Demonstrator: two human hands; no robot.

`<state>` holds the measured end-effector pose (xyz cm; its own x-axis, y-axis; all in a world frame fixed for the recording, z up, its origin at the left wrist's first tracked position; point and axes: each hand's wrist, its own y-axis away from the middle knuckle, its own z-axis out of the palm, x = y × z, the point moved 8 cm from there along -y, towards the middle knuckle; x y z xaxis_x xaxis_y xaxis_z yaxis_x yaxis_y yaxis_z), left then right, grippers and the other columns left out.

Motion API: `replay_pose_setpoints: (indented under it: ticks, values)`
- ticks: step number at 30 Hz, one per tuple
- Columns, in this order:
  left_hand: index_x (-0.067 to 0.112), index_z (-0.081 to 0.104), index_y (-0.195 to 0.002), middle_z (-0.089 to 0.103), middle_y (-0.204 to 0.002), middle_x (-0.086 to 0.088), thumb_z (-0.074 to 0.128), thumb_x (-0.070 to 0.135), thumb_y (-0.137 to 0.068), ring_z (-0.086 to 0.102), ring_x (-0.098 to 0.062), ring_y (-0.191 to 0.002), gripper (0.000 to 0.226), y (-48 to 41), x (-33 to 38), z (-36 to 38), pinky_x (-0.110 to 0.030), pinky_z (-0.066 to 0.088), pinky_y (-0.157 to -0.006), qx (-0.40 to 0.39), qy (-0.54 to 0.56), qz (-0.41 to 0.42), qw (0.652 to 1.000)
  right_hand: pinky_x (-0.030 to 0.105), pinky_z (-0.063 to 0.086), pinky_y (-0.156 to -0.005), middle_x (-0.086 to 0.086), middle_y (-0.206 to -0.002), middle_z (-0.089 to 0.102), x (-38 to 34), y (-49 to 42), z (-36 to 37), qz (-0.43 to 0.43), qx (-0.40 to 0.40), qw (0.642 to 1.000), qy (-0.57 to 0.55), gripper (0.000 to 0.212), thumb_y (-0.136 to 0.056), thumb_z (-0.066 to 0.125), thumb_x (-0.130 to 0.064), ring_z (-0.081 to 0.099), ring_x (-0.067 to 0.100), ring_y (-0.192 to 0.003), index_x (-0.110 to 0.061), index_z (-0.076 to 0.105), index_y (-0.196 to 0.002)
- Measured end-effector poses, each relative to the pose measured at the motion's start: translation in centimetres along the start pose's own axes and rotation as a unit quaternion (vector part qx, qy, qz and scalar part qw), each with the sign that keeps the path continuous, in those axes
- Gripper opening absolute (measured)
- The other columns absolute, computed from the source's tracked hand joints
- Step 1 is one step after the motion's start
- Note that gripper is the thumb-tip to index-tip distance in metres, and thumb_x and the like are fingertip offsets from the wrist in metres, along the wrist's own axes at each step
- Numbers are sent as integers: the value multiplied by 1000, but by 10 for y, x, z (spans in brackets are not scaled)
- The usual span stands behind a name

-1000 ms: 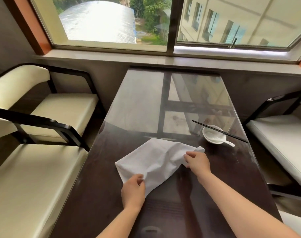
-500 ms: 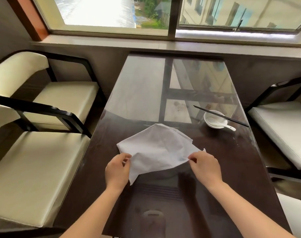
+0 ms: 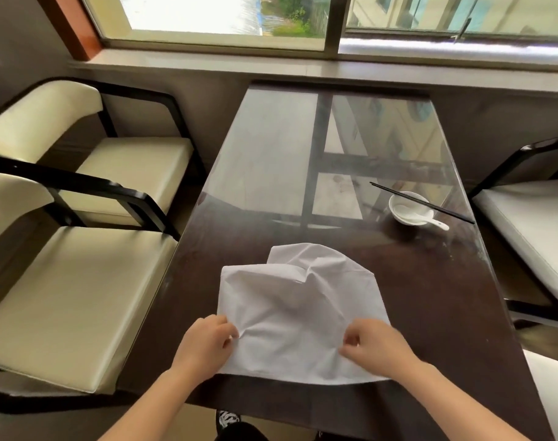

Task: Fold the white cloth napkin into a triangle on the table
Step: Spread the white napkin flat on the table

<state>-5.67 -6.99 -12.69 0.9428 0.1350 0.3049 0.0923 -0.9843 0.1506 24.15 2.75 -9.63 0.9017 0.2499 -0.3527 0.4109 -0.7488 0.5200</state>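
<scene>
Drawn nearer the worktop's near edge: left hand [image 3: 204,342] and right hand [image 3: 377,345], each pinching the white cloth napkin [image 3: 298,308] with curled fingers. Napkin rumpled, partly spread on the dark glass-topped worktop [image 3: 430,297]. Far right: white bowl [image 3: 398,207] holding a spoon [image 3: 432,220], black chopsticks [image 3: 446,211] across the rim.

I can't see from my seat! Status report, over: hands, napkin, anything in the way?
Left hand and right hand both pinch the napkin near its front edge. Napkin rumpled on the table, no triangle yet. Bowl and chopsticks far right, clear of it.
</scene>
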Motion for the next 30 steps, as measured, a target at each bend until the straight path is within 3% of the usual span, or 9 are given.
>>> replay_pose_setpoints:
  ticks: [4, 6, 8, 11, 14, 18, 21, 25, 30]
  values:
    - [28, 68, -86, 56, -80, 14, 67, 31, -82, 54, -7, -73, 4, -7, -7, -17, -24, 47, -60, 48, 85, -65, 993, 36, 48, -73, 3, -93, 65, 41, -32, -62, 79, 232, 962, -117, 13, -90, 64, -28, 64, 28, -87, -18, 71, -93]
    - [23, 66, -96, 54, -87, 9, 66, 25, -85, 53, -9, -77, 11, -21, -11, -29, -25, 46, -59, 93, 100, -112, 984, 38, 47, -81, 11, -106, 66, 55, -53, -83, 105, 266, 944, -163, 20, -93, 61, -22, 63, 33, -100, -12, 69, -108]
    - [17, 64, -116, 57, -104, 0, 62, 23, -89, 54, -17, -94, 28, -41, -10, -40, -32, 51, -69, 118, 92, -142, 979, 38, 45, -92, 13, -123, 66, 56, -79, -92, 106, 230, 952, -169, 31, -97, 57, -22, 60, 31, -115, -10, 64, -124]
    - [19, 47, -143, 52, -133, -11, 56, 32, -95, 48, -29, -119, 51, -75, -8, -45, -42, 47, -91, 74, 112, -195, 972, 38, 41, -107, 10, -143, 57, 36, -113, -94, 78, 159, 972, -153, 43, -100, 52, -28, 52, 27, -132, -12, 53, -140]
    - [23, 37, -150, 44, -145, -13, 48, 40, -98, 48, -34, -126, 56, -101, -10, -36, -44, 44, -98, -1, 142, -240, 960, 35, 31, -115, 7, -154, 45, 7, -136, -87, 38, 109, 984, -134, 49, -102, 49, -30, 42, 24, -142, -13, 44, -148]
    - [22, 45, -145, 50, -141, -12, 39, 40, -99, 52, -33, -124, 50, -113, -16, -24, -45, 44, -101, -38, 96, -243, 965, 38, 29, -118, 3, -158, 40, -13, -153, -69, 39, 64, 991, -113, 54, -102, 46, -38, 37, 25, -145, -19, 39, -151]
    - [22, 45, -145, 52, -139, -14, 39, 43, -100, 52, -33, -123, 50, -117, -22, -21, -46, 45, -100, -36, 81, -260, 961, 43, 39, -110, 3, -147, 54, -15, -156, -62, 53, 72, 991, -99, 48, -97, 50, -42, 48, 29, -135, -23, 52, -141]
    - [20, 46, -144, 54, -138, -14, 46, 42, -98, 52, -34, -123, 51, -122, -27, -19, -44, 45, -100, -24, 87, -276, 957, 37, 52, -78, 2, -92, 73, -22, -147, -75, 31, 124, 988, -91, 20, -92, 59, -33, 66, 28, -94, -19, 73, -92]
    - [21, 62, -131, 66, -126, -7, 59, 29, -93, 61, -29, -115, 39, -120, -36, -19, -40, 50, -96, 20, 149, -283, 947, 35, 53, -71, -6, -80, 71, -29, -117, -101, -32, 188, 975, -118, 11, -86, 63, -29, 65, 21, -81, -25, 73, -82]
